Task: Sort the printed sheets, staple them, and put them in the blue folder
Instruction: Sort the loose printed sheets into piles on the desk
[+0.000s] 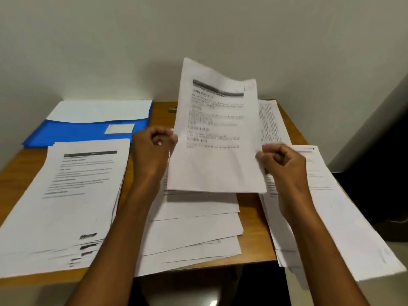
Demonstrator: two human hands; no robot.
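While the white printed sheet (215,133) is held upright above the middle of the brown wooden worktop (254,219), its long axis runs from the person outward and upward, tilted slightly to the right at the top. The dark header band sits at the far, upper end, so the text reads toward the person.

The left hand (154,144) is clenched on the sheet's left edge about halfway up. The right hand (280,160) pinches the right edge slightly lower. Both hands grasp the same sheet; neither is free.

Three destinations lie around it:
- a squared stack of white printed pages with a dark header bar (72,191), to the left of the left hand, long axis running away from the person;
- a loose fan of white sheets (194,235), directly beneath the held sheet;
- a skewed pile of white pages (331,206) to the right, beyond the right hand and overhanging the worktop edge.

The held sheet's header resembles that of the left stack, so a leftward transfer is probable, and the left hand is nearer. Sorting appears to be in progress.

The blue plastic folder (92,127) lies flat at the far left, with white paper on its upper part. A small metallic object (172,110), possibly the stapler, lies behind the sheet; its identity cannot be confirmed.
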